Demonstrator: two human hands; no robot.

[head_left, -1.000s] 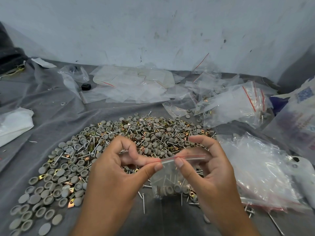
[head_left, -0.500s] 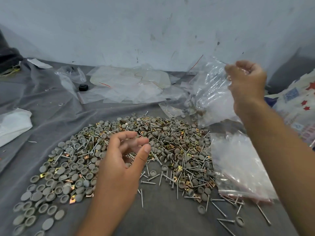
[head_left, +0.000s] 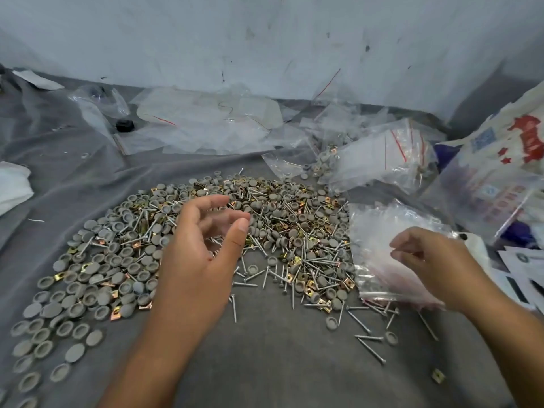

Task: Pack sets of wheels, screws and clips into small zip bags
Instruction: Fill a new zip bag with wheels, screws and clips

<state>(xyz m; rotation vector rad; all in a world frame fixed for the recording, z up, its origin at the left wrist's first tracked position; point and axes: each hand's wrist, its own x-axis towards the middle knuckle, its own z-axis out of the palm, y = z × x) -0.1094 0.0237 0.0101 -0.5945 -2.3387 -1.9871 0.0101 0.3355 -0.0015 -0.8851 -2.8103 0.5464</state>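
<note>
On the left of the grey cloth-covered worktop (head_left: 279,363) lie the grey wheels (head_left: 88,287), spreading right into a heap mixed with brass clips (head_left: 347,282) and silver screws (head_left: 312,262). My left hand (head_left: 203,248) hovers above that heap, its grip loose, fingers relaxed and curved, holding nothing. Further right my right hand (head_left: 432,260) hangs over the stack of empty zip bags (head_left: 376,254), fingers curled toward it; whether its grip pinches a bag I cannot tell. Filled bags (head_left: 379,151) lie behind, near the wall.
</note>
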